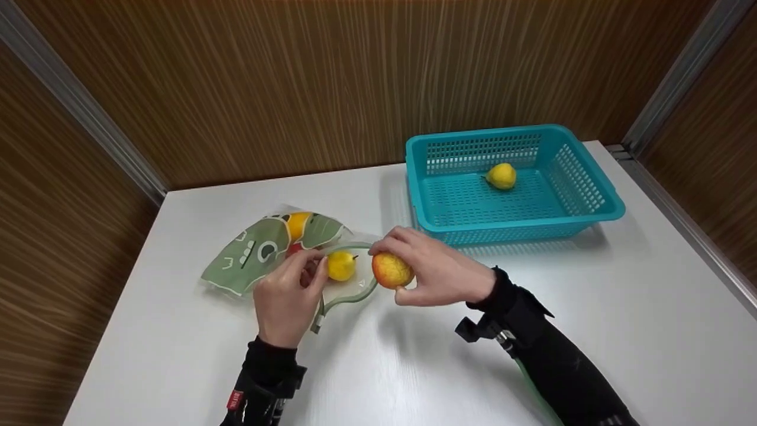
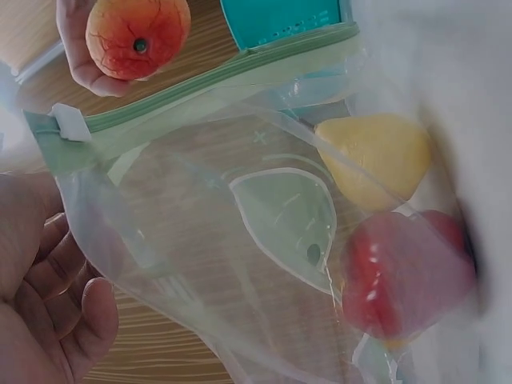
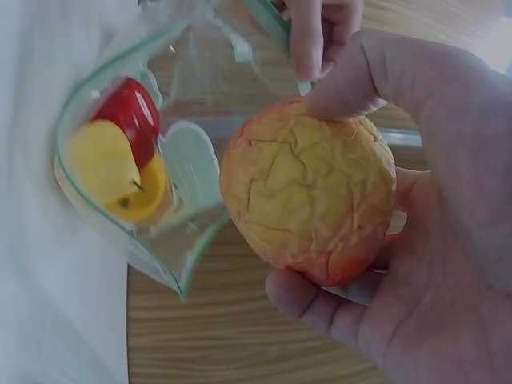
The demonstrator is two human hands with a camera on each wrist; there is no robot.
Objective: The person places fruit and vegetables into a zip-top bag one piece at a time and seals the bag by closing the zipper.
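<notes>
A clear zip bag (image 1: 236,269) with a green printed pattern lies on the table, its mouth spread open toward the right. My left hand (image 1: 290,296) pinches the bag's edge near the mouth. Just right of the opening, my right hand (image 1: 440,269) grips a round red-and-yellow fruit (image 1: 391,271) with wrinkled skin, thumb on one side and fingers on the other. Inside the bag sit a yellow pear (image 3: 104,164), a shiny red item (image 3: 132,120) and an orange-yellow fruit (image 3: 144,196). Plastic film partly blurs them in the left wrist view.
At the back right of the white table (image 1: 366,378) stands a turquoise basket (image 1: 514,226) with perforated walls. One yellow pear (image 1: 501,176) lies in it. Wood-grain panels (image 1: 295,89) rise behind the table and at both sides.
</notes>
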